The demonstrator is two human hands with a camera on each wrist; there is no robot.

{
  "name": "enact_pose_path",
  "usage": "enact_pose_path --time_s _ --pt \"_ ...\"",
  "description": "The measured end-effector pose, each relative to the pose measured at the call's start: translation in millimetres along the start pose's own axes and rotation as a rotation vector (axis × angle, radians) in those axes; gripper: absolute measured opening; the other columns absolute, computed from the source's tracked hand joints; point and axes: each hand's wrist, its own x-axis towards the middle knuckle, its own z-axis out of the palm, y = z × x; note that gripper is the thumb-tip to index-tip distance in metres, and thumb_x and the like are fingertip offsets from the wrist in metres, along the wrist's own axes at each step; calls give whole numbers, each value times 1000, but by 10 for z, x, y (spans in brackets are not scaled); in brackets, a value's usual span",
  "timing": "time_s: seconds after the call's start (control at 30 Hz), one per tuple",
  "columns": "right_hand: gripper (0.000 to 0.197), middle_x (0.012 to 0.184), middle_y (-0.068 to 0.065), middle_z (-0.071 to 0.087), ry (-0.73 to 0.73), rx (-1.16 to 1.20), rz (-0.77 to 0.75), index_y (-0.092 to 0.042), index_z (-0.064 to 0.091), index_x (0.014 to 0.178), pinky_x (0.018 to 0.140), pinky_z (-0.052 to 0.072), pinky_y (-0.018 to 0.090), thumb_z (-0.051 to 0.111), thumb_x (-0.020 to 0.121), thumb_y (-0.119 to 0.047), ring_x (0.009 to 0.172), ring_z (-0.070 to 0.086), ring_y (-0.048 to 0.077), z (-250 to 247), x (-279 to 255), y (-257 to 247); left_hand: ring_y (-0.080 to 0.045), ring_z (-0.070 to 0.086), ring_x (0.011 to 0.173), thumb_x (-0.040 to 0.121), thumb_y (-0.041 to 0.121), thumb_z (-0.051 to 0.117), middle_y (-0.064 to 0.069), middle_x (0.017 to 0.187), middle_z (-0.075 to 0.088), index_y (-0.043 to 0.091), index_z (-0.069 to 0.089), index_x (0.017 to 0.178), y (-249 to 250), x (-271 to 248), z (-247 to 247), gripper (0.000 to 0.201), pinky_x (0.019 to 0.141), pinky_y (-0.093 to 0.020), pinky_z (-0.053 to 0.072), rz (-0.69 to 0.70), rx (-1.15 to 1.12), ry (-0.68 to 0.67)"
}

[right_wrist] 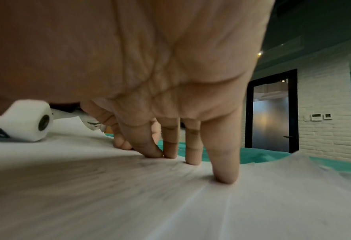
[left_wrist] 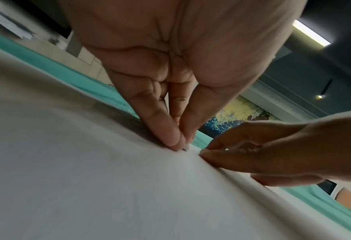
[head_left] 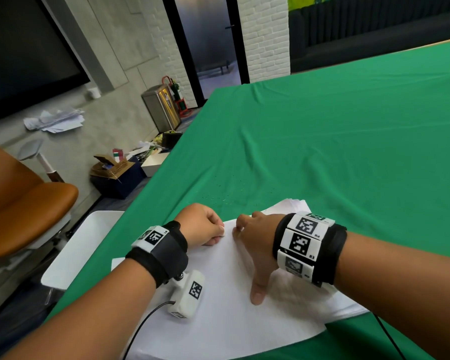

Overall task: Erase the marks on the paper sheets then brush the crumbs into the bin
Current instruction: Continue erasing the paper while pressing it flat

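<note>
A stack of white paper sheets (head_left: pixel 231 307) lies on the green tablecloth near me. My left hand (head_left: pixel 208 229) pinches a small white eraser (head_left: pixel 222 230) against the top sheet's far edge. In the left wrist view the fingertips (left_wrist: pixel 176 142) close on the eraser (left_wrist: pixel 186 147) over the paper (left_wrist: pixel 88 178). My right hand (head_left: pixel 255 237) presses the sheet flat just right of the eraser, fingers straight, thumb spread toward me. Its fingers (right_wrist: pixel 190 154) stand on the paper (right_wrist: pixel 170 203) by faint grey marks (right_wrist: pixel 149 162). Eraser crumbs (head_left: pixel 224 198) dot the cloth beyond the sheets.
A white bin (head_left: pixel 73 255) sits off the table's left edge, beside an orange chair (head_left: pixel 24 203). Boxes and clutter (head_left: pixel 120 172) lie on the floor further back. The green cloth (head_left: pixel 348 152) stretches far and right of the paper.
</note>
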Motion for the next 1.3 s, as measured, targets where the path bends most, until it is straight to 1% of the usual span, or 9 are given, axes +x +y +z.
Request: enact_pose_path --time_s 0.2,0.37,0.57,0.7,0.8,0.9,1.0,1.13,1.3 --pt "107 142 3 44 9 24 16 -14 46 146 98 52 50 84 63 -71 121 52 31 10 24 22 -13 69 59 88 1 75 -14 74 75 -2 73 90 58 -100 15 5 57 -23 59 -4 116 -127" --pt "114 140 1 43 7 -10 8 -15 50 144 94 54 48 87 54 -74 117 53 29 8 14 24 -18 68 58 88 3 73 -14 70 75 -2 73 85 91 -15 0 6 66 -35 65 14 134 -30" --pt "105 141 3 43 21 12 21 -14 48 143 80 46 42 87 61 -67 116 51 31 54 21 17 -15 70 60 87 5 78 -12 70 75 0 75 84 85 -58 -47 6 64 -28 63 -14 144 -105" --pt "106 142 4 42 23 25 24 -13 44 144 81 45 42 86 63 -66 117 50 32 73 15 1 -21 69 57 87 5 74 -15 70 75 -1 74 84 107 -44 -13 7 65 -33 65 11 132 -14" --pt "108 144 5 42 27 20 42 -12 40 148 88 46 45 89 65 -61 121 49 31 49 13 -22 -32 75 71 86 5 73 -11 71 76 4 72 83 48 -219 20 3 74 -43 65 71 209 -136" --pt "127 144 3 39 -10 -34 1 -13 37 152 93 49 46 88 52 -74 122 47 30 22 -16 -3 -29 74 69 86 1 74 -18 77 76 3 72 85 29 -258 26 3 77 -45 64 74 162 -194" --pt "133 144 3 38 -7 -32 0 -12 38 151 92 51 48 85 47 -81 120 47 30 22 -42 9 -23 66 64 87 1 72 -21 75 74 0 71 84 32 -110 10 3 78 -49 63 38 111 -76" --pt "79 151 14 38 -3 110 48 -9 41 149 99 43 49 77 88 -43 130 44 40 65 27 21 -21 64 58 84 3 71 -13 68 74 5 71 77 52 -16 -24 8 74 -46 64 62 156 -3" --pt "122 143 4 37 -12 -40 4 -12 37 151 91 48 46 89 56 -69 122 46 31 65 43 -4 -5 66 60 77 11 78 4 72 74 17 73 77 27 -242 3 7 63 -22 55 188 401 -181"
